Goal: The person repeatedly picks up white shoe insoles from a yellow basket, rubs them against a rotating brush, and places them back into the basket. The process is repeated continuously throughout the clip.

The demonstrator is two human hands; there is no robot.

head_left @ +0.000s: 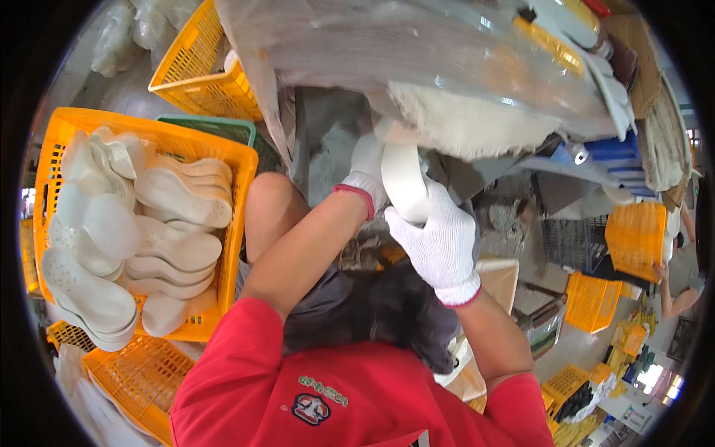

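Observation:
In front of me is a curved white insole [403, 179], its far end under the edge of a plastic-draped cover [417, 67]. My right hand [441, 235], in a white knit glove, closes on the near end of the insole, with the thumb to its left. My left hand [366, 170], gloved alike, grips along the insole's left side; its fingertips are partly hidden near the far end. On my left, an orange crate [246, 160] holds stacks of white insoles [179, 197], some dotted with small holes.
A fuzzy whitish fringe [477, 127] hangs from the cover just beyond my hands. Behind the left crate stand a green crate [212, 127] and another orange crate [212, 74]. An orange basket [141, 372] sits lower left. Far right are more crates [592, 302] and another person's arm [676, 302].

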